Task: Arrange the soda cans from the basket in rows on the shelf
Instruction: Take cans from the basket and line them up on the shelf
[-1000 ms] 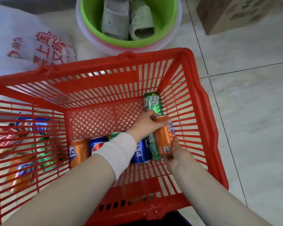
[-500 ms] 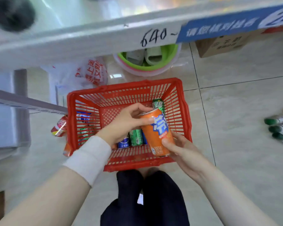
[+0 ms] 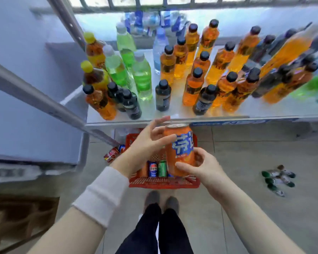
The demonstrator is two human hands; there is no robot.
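Orange soda can (image 3: pixel 180 149), blue-and-white label, stands upright and off the floor at frame centre, over red slatted basket (image 3: pixel 163 184) on floor at lower centre, which holds blue can (image 3: pixel 152 168) and green can (image 3: pixel 162 168) upright, side by side; white shelf (image 3: pixel 174 111) spans upper frame.

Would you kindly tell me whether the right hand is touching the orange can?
Touching. The head view shows the right hand with its thumb and fingers curled round the lower half of the orange can.

orange can (image 3: pixel 180 143): lifted from basket (image 3: pixel 163 184) up to shelf (image 3: pixel 173 111) edge | left hand (image 3: pixel 145 143): fingers loosened
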